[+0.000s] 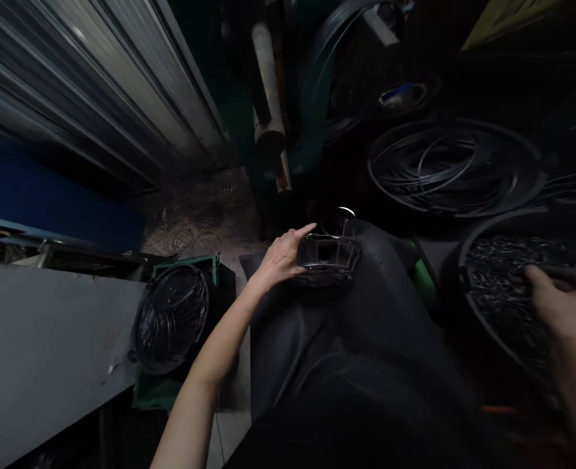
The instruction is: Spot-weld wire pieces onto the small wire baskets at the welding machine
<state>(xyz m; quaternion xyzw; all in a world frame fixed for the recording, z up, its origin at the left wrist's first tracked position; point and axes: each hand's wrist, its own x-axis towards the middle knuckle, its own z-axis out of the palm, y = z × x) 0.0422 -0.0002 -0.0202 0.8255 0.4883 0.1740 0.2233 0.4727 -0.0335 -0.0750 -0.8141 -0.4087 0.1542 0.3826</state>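
On the dark apron over my lap sits a small wire basket [334,260] made of thin metal rods, with a shiny ring at its far side. My left hand [282,257] grips its left edge, thumb and fingers on either side of the wire. At the right, my right hand [568,306] is over a round tub [483,312] filled with small dark metal pieces [502,273]. Motion blurs this hand, and whether anything is between its fingers cannot be made out.
Ahead stands a dark green machine [292,172] with a pale cylinder. A wide basin of coiled wire [429,169] lies at the back right. To the left are a bucket of wire rings [170,319] on a green crate [155,391] and a grey panel [48,352].
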